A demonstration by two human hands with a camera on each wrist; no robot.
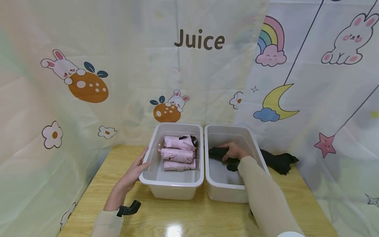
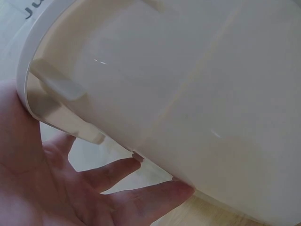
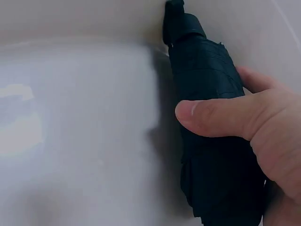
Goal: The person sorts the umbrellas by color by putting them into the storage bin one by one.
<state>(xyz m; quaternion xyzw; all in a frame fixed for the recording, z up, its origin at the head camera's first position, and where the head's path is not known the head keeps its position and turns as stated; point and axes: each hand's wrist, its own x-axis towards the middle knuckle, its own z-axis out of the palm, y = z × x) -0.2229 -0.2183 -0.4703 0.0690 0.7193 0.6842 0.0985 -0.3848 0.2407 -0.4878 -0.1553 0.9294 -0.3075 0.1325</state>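
Observation:
My right hand (image 1: 234,151) is inside the right-hand bin and grips a black folded umbrella (image 3: 211,70), thumb across its wrapped body. The umbrella lies along the bin's far-left part, its handle end close to the wall. Just below it in the head view is another black piece (image 1: 233,167), partly hidden by my sleeve. My left hand (image 1: 134,172) holds the left side of the left-hand bin (image 1: 171,184), thumb over the rim and fingers (image 2: 155,200) against the outer wall. Three pink rolled umbrellas (image 1: 177,155) lie stacked in that bin; the far one shows black at its right end.
The right-hand bin (image 1: 226,187) stands beside the left one on a wooden table (image 1: 154,217). Another black rolled item (image 1: 279,162) lies on the table to its right. A printed cloth curtain (image 1: 133,75) hangs close behind both bins.

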